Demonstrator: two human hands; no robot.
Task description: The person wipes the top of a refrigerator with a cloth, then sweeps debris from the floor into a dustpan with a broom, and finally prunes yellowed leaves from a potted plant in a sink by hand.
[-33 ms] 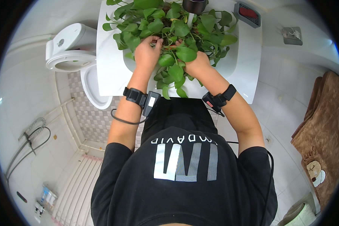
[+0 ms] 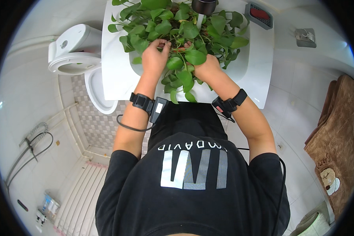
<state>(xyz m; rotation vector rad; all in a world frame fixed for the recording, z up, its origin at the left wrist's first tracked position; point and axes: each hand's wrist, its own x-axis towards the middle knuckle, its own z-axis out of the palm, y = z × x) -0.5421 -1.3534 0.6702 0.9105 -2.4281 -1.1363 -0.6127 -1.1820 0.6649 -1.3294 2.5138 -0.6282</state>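
A bushy potted plant (image 2: 188, 29) with broad green leaves and trailing stems fills the white washbasin (image 2: 240, 65). My left hand (image 2: 155, 57) reaches into its near left side, thumb and fingertips pinched together among the leaves. What they pinch, if anything, is too small to make out. My right hand (image 2: 207, 67) is at the front right of the plant, partly covered by a large leaf. Its visible fingertips curl in beside a reddish edge (image 2: 179, 50) under the foliage, and what they grip is hidden. Several stems hang over the basin's front between my wrists.
A dark-topped faucet (image 2: 203, 6) rises behind the plant. On the right back corner of the white counter (image 2: 115, 74) lies a grey soap dish (image 2: 259, 15) with something red in it. A toilet (image 2: 72, 53) stands at left; a brown towel (image 2: 334, 145) hangs at right.
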